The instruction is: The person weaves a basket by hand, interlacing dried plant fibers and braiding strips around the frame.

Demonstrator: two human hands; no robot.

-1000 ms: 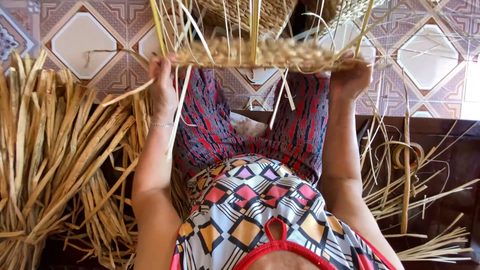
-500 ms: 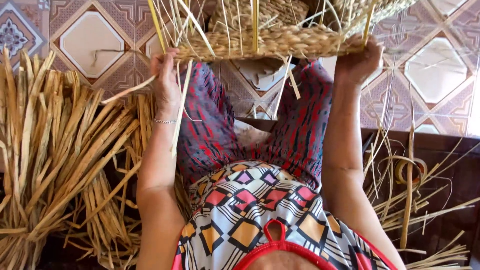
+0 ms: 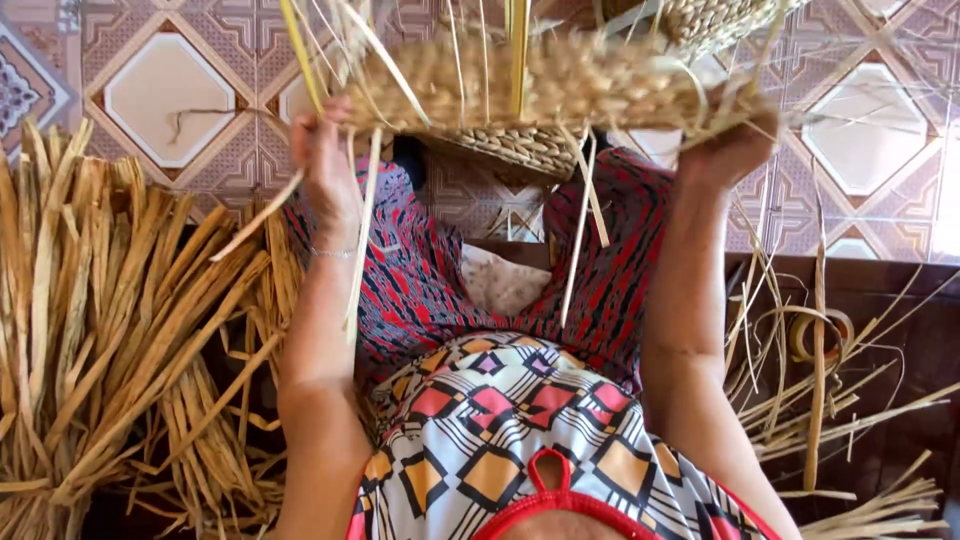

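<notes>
Weaving is judged in hand: a half-woven tan straw basket (image 3: pixel 540 95) is gripped by both hands, left (image 3: pixel 325 160) and right (image 3: pixel 730 150), and loose strands likely need tucking next.

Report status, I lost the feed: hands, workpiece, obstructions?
Left hand and right hand grip woven basket ends. Loose strands dangle. Straw bundle left.

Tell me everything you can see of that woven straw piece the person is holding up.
The flat, half-woven panel of pale tan straw is held level above the lap, edge toward the camera. Its plaited weave looks dry and coarse. Loose unwoven strands stick up and hang down from it. The left hand has a grip on its left end, the right hand on its right. A second woven piece lies under it.
</notes>
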